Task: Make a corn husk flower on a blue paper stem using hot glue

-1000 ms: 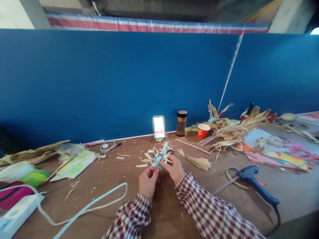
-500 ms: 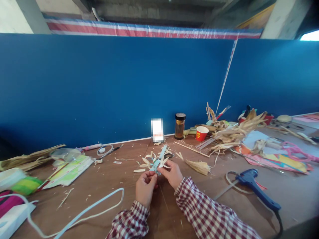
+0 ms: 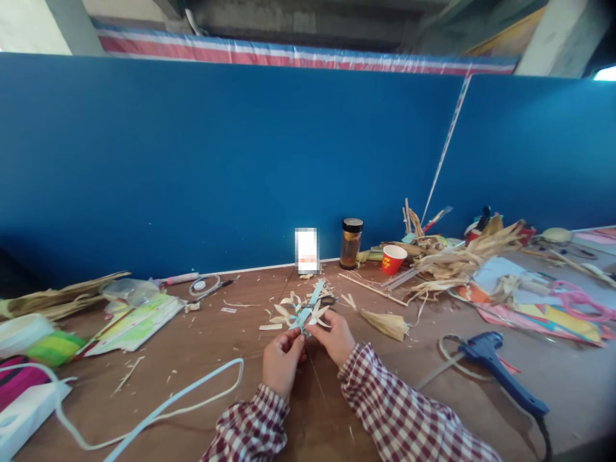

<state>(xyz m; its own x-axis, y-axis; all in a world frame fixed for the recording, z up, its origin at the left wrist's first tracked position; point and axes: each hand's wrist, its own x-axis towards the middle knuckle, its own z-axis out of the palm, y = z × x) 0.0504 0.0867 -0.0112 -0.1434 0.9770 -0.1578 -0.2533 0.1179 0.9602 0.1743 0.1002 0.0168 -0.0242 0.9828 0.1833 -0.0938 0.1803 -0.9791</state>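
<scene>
At the middle of the table, both my hands pinch a small craft piece of light-blue strips (image 3: 303, 316) with pale husk petals (image 3: 319, 314) standing out at its sides. My left hand (image 3: 282, 360) grips its lower end between thumb and fingers. On the right side, close to the petals, my right hand (image 3: 335, 339) holds it with thumb and forefinger. The fingertips nearly meet, and the exact point of grip is partly covered. Pale husk scraps and a dark-handled tool (image 3: 329, 300), partly hidden, lie just beyond the piece.
A blue glue gun (image 3: 503, 372) lies at right with its cord. Behind stand a lidded jar (image 3: 352, 244) and a red paper cup (image 3: 393, 260), beside piled corn husks (image 3: 447, 260). Pink scissors (image 3: 580, 300) are far right. A white cable (image 3: 192, 385) loops at left.
The view has shifted slightly, so the surroundings sit a little further right. Both hands keep their hold on the craft piece, which looks tilted slightly differently.
</scene>
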